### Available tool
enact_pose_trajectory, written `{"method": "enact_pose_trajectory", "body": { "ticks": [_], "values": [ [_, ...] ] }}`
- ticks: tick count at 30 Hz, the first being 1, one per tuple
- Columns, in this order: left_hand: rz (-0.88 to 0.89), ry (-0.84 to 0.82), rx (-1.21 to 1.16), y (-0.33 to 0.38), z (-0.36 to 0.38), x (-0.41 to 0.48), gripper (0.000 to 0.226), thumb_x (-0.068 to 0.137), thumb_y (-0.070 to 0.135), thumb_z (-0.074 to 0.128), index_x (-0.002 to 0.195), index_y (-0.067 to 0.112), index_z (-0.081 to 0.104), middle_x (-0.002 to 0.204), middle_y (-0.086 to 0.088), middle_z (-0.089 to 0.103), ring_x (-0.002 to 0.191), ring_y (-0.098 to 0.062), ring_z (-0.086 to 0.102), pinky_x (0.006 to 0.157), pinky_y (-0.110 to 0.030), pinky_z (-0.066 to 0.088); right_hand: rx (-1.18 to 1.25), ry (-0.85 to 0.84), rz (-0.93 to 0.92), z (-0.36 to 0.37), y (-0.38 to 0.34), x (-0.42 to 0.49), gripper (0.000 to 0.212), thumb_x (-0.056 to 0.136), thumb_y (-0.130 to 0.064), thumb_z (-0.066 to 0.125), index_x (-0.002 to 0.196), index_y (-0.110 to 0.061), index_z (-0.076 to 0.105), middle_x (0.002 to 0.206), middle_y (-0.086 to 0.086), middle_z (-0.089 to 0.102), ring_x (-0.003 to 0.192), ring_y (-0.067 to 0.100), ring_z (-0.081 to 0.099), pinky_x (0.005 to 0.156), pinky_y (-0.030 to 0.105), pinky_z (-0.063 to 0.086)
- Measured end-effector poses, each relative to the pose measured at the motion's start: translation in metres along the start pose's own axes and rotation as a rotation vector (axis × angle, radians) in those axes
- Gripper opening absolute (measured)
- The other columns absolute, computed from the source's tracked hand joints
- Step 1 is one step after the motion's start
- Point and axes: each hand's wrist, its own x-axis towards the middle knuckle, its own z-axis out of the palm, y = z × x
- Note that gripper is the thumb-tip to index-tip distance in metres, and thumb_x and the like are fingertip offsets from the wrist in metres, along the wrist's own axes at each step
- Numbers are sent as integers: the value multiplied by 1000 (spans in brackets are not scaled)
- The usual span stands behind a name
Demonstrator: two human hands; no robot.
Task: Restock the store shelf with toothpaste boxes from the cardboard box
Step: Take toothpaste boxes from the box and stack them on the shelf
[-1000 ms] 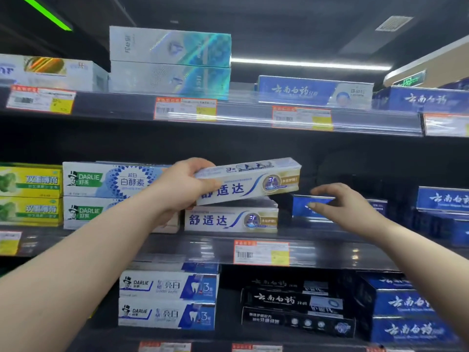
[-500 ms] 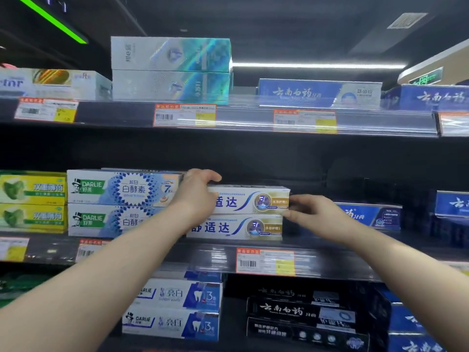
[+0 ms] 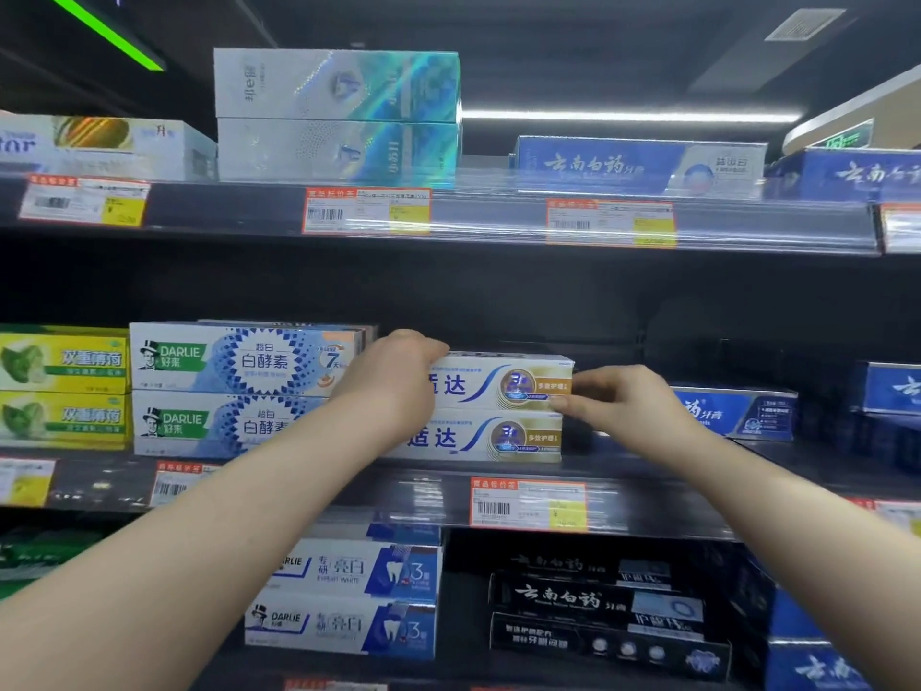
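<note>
Two hands: reaching to the middle shelf (image 3: 349,483) at centre frame, both touching the same box.
Top toothpaste box (image 3: 503,384): lying flat on the bottom toothpaste box (image 3: 491,436), its right end jutting slightly past the lower one.
Left hand (image 3: 398,381): covering the top box's left end, fingers curled over its upper edge, gripping it.
Right hand (image 3: 620,401): pressing against the top box's right end, thumb tip (image 3: 558,402) resting at the lower corner, other fingers curled loosely, not closing around anything.
Darlie boxes (image 3: 239,359): sitting stacked just left of the pair.
Blue box (image 3: 737,411): lying right of the right hand.
Price tag (image 3: 528,503): hanging on the shelf edge below the pair.
</note>
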Motion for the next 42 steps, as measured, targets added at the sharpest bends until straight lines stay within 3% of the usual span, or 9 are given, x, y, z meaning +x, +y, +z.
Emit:
{"method": "enact_pose_trajectory", "body": {
  "ticks": [3,8,12,19,25,27,30,37,42],
  "values": [
    [7,-23,-68,-2,0,2,39,86,-1,38,117,10,59,132,-5,53,119,-25,49,98,-34,41,-8,9,9,2,-1,2,23,79,-37,68,99,-26,72,86,-10,71,84,4,62,68,18,45],
    [-53,-56,-294,-5,2,12,47,89,6,43,133,18,48,142,-1,47,129,-20,44,97,-22,33,-43,25,10,5,1,11,21,81,-34,67,100,-26,72,65,-21,60,64,-2,52,59,16,40],
    [19,-119,-332,-9,8,13,44,84,20,62,126,8,53,138,-4,50,138,-21,31,108,-27,27,-42,16,10,6,4,17,25,80,-34,67,104,-25,71,78,-14,65,71,-2,54,64,19,40],
    [114,-132,-210,-20,22,12,85,75,28,73,144,13,26,154,0,22,145,-16,3,115,-27,7,-45,-21,21,10,9,24,29,82,-34,65,109,-22,69,85,-11,65,71,-3,53,61,16,40],
    [131,-82,-155,-20,28,12,87,74,28,74,144,13,25,155,-1,21,145,-17,2,116,-28,7,-31,-15,25,10,14,29,24,81,-29,67,104,-23,71,45,-28,57,47,-9,51,44,4,34],
    [109,-79,-124,-20,28,13,87,73,30,74,144,13,26,154,-1,22,145,-20,1,119,-36,9,-30,-10,23,11,13,29,24,81,-30,68,103,-24,72,44,-28,57,48,-5,49,47,6,33],
    [84,-78,-100,-18,28,13,85,73,30,73,142,14,27,153,-1,23,145,-22,0,118,-46,10,-26,-30,7,12,13,30,25,81,-30,67,105,-25,71,44,-38,53,46,-14,50,47,4,34],
    [81,-80,-92,-18,29,13,85,73,31,73,142,16,26,154,1,21,146,-21,-3,118,-47,8,-5,-42,-4,12,16,31,24,82,-29,66,105,-24,71,46,-30,57,45,-19,49,45,4,35],
    [84,-88,-92,-17,28,12,86,74,31,72,144,17,23,155,0,17,145,-21,-6,118,-46,6,2,-43,-2,10,15,28,26,83,-28,65,108,-23,69,69,-24,59,53,-6,53,54,10,35]
  ]
}}
